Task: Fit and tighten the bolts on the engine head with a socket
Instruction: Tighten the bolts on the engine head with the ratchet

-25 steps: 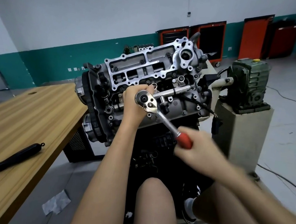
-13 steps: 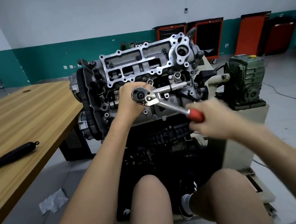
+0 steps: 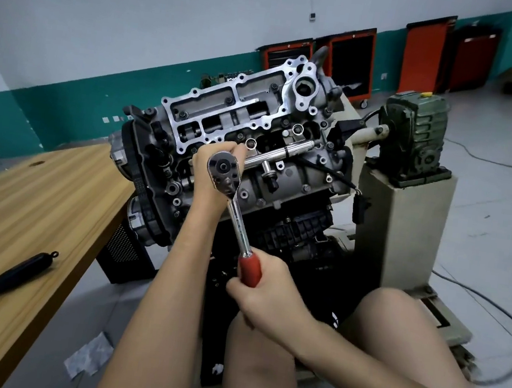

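Note:
The engine head (image 3: 241, 120) stands tilted toward me on a stand, its silver top frame full of bolt holes. A chrome ratchet wrench (image 3: 228, 183) with a red handle sits on the head's near face. My left hand (image 3: 210, 171) curls behind the ratchet's round head and holds it where the socket must be; the socket and bolt are hidden. My right hand (image 3: 264, 296) grips the red handle, which points down toward me.
A wooden table (image 3: 34, 213) lies at the left with a black-handled tool (image 3: 5, 283) on it. A green gearbox (image 3: 416, 130) sits on a beige pedestal at the right. Cables trail over the floor at the right. Red tool cabinets line the far wall.
The ratchet handle swung up to the right and has now come back down toward me with my right hand. My left hand stayed at the ratchet head.

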